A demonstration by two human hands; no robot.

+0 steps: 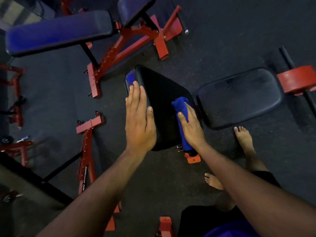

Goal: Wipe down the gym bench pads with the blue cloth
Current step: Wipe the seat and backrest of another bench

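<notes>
At the far left stand parts of red steel frames (13, 93) on the dark rubber floor (222, 31), too cut off to count as benches. Next comes a long blue-purple padded bench top (58, 31) with a second, shorter blue-purple pad (135, 7) tilted behind it, both on one red notched frame (119, 48); neither is being touched, and whether they have been wiped cannot be told. In the middle is the black vinyl back pad (162, 93), raised at an angle, where the work is happening. The left hand (138, 120) lies flat on its left edge with fingers straight, steadying it and gripping nothing. The right hand (189, 124) presses the bunched blue cloth (182, 117) against the pad's right edge, with the thumb over it and the cloth trailing down the side; the far fingers are hidden, so a full clasp cannot be confirmed. To the right lies the black vinyl seat pad (239, 98), flecked with pale specks and apparently not yet wiped. Beyond it sits a red foam roller (297, 81) on a black bar. My judgement: the job is partway, with one pad in hand and at least the seat pad left. Count: four pads, two blue-purple and two black; one cloth; two hands; two bare feet (242, 139) at lower right.
</notes>
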